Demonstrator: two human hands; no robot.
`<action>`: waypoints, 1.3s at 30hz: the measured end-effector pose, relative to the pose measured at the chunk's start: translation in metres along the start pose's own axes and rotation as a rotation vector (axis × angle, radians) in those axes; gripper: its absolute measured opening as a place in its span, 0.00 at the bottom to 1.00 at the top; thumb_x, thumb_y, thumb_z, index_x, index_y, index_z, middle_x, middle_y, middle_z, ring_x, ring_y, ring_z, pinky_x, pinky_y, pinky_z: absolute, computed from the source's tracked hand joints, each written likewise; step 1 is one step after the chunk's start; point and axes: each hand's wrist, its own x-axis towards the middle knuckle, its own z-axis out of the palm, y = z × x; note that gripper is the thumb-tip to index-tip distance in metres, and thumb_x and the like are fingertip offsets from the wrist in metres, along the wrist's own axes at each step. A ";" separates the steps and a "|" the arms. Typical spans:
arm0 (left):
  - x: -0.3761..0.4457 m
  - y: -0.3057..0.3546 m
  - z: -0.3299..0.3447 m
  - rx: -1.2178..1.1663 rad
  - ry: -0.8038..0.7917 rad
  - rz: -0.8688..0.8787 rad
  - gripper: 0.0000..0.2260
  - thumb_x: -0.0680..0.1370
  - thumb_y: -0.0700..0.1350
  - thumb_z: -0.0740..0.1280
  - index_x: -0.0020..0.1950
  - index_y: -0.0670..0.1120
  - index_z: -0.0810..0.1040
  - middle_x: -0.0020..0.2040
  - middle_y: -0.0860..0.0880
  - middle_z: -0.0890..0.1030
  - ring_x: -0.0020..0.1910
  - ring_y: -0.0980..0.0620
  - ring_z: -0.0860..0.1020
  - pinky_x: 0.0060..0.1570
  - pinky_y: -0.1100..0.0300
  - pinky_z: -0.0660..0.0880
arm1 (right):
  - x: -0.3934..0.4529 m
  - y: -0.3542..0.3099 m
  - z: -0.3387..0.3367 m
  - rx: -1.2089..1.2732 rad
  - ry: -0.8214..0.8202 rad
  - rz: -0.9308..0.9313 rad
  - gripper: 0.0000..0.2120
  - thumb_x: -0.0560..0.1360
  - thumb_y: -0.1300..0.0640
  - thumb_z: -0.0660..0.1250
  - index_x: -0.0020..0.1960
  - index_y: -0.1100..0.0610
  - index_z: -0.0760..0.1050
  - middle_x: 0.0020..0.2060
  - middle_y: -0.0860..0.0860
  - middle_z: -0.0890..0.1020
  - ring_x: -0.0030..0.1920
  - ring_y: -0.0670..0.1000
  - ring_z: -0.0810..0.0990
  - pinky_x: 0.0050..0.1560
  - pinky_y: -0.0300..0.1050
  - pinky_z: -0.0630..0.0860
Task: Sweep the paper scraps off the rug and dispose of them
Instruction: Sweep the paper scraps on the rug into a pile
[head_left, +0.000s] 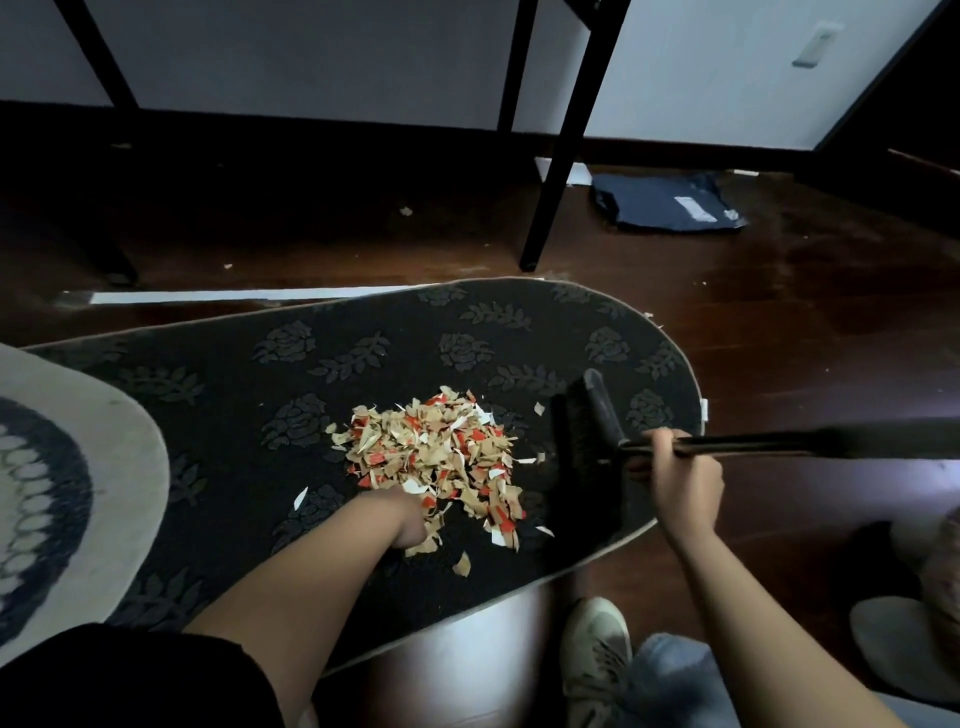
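a pile of paper scraps (439, 457) — tan, red and white pieces — is lying near the middle of a dark oval rug (363, 364) patterned with roses and leaves. a few stray scraps are lying just beside the pile on its near and left sides. the left hand (402, 522) is reaching into the near edge of the pile, its fingers buried among the scraps, so whether they are curled or straight cannot be told. the right hand (680, 475) is gripping the black handle of a broom (597, 441), fingers wrapped round it close to the head. the broom's dark bristles are standing on the rug just to the right of the pile, with the handle running off toward the right edge of the view. the rug is lying on a dark wooden floor (779, 312), and its left end is overlapped by a pale round rug (78, 467) with a dark ring pattern. black furniture legs (550, 171) are standing on the floor beyond the rug, and a dark flat package (670, 200) is lying near the wall. a light sneaker (597, 660) is showing at the bottom, just beside the rug's near edge — next to it, a denim-clad leg.
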 end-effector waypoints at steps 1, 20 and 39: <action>0.001 -0.001 0.001 0.000 0.001 -0.002 0.25 0.81 0.49 0.56 0.77 0.45 0.59 0.76 0.42 0.60 0.71 0.42 0.67 0.68 0.51 0.68 | 0.003 0.002 0.000 -0.044 -0.003 0.035 0.17 0.78 0.50 0.55 0.45 0.59 0.78 0.45 0.63 0.82 0.50 0.65 0.79 0.49 0.53 0.73; 0.004 -0.004 0.005 -0.027 -0.014 -0.031 0.24 0.81 0.49 0.57 0.76 0.43 0.62 0.74 0.42 0.64 0.69 0.43 0.70 0.65 0.53 0.71 | -0.023 -0.014 0.029 -0.006 -0.027 -0.082 0.15 0.79 0.54 0.58 0.33 0.50 0.70 0.32 0.50 0.78 0.35 0.52 0.77 0.43 0.50 0.73; 0.009 -0.020 0.015 -0.066 -0.010 -0.016 0.26 0.81 0.51 0.58 0.78 0.46 0.58 0.74 0.42 0.64 0.70 0.41 0.68 0.68 0.50 0.69 | -0.012 -0.022 0.060 -0.127 -0.220 -0.153 0.12 0.79 0.51 0.58 0.49 0.52 0.79 0.46 0.58 0.83 0.50 0.63 0.79 0.45 0.49 0.71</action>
